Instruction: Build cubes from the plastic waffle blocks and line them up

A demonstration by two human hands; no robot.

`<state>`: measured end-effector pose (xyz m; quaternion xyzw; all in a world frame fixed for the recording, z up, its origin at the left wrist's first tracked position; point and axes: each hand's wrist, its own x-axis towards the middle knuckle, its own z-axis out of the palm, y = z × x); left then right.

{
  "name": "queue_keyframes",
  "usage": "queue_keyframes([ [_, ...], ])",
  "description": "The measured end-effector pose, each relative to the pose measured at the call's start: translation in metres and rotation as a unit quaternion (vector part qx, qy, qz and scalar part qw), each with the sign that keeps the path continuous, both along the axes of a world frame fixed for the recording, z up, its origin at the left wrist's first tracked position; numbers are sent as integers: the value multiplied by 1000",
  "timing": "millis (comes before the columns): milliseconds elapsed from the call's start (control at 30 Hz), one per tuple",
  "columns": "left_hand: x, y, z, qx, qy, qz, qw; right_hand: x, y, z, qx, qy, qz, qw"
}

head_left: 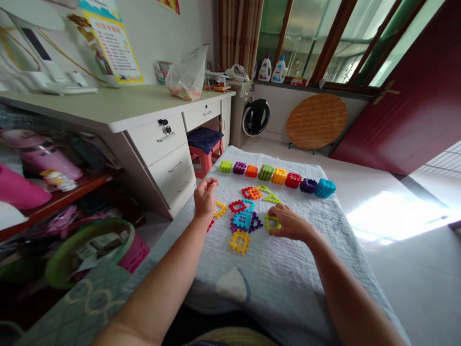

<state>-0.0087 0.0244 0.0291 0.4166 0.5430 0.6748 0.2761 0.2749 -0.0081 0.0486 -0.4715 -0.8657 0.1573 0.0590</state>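
My right hand (290, 222) has its thumb and fingers around a lime-green square frame tile (268, 223) on the cloth. My left hand (205, 198) is raised at the left edge of the cloth, fingers drawn together with nothing showing in them. Beside it lies a yellow window tile (219, 209). Between the hands are loose interlocking tiles: a red frame (237, 206), a light-blue window tile (242, 220), a dark purple triangle (255, 222) and an orange window tile (255, 193). Nearest me lies another yellow window tile (239, 241). Lime triangles (272, 198) lie farther back.
Behind the loose tiles, colour-sorted stacks, including a green stack (266, 172) and a blue stack (325, 188), form a row across the cloth-covered surface (288, 278). A white desk (144, 108) and a red stool (204, 161) stand left. A round wooden tabletop (317, 120) leans behind.
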Motion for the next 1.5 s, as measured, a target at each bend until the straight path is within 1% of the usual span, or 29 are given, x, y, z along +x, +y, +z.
queue_keyframes([
  [100,-5,4,1,-3,-71,18,997,-2,0,-3,18,26,-13,999],
  [200,-6,4,2,-4,-83,17,996,-7,-1,-5,32,76,-34,996],
  [267,-2,0,4,2,-35,-3,999,-12,-2,-8,40,101,-40,993],
  [333,6,-8,7,4,62,-50,997,-17,-3,-13,52,107,-51,992],
  [367,12,-13,9,2,125,-87,988,-18,-3,-15,59,109,-60,990],
  [400,19,-18,12,-1,191,-127,973,-20,-3,-18,67,113,-67,989],
  [433,27,-24,14,-1,255,-175,951,-20,-3,-20,74,121,-72,987],
  [467,35,-28,17,4,315,-225,922,-21,-3,-22,82,134,-72,985],
  [533,51,-34,23,25,396,-304,866,-20,-2,-24,94,168,-61,979],
  [567,58,-35,26,29,418,-325,848,-20,-3,-23,100,189,-52,976],
  [633,67,-33,31,19,436,-352,828,-19,-3,-21,114,229,-37,966],
  [700,69,-27,35,-5,432,-382,817,-20,-4,-18,125,253,-29,959],
  [767,67,-19,39,-31,418,-421,804,-20,-6,-15,134,261,-25,956],
  [867,60,-9,44,-62,400,-484,776,-20,-7,-12,154,278,-4,948],
  [967,56,-4,49,-67,408,-521,746,-21,-7,-11,168,299,13,939],
  [1100,60,-4,54,-23,464,-526,712,-22,-7,-10,168,292,17,941],
  [1167,61,-4,58,-4,502,-515,695,-22,-8,-10,167,288,13,943],
  [1233,56,0,62,5,536,-489,689,-20,-8,-9,171,297,-1,940],
  [1300,43,11,68,9,556,-447,701,-16,-6,-10,175,309,-30,935],
  [1400,9,42,74,10,563,-347,750,-6,1,-16,171,311,-91,930],
  [1467,-17,66,73,-12,552,-283,784,2,7,-24,156,304,-132,930],
  [1500,-29,78,71,-32,548,-262,794,5,10,-28,146,298,-149,931],
])
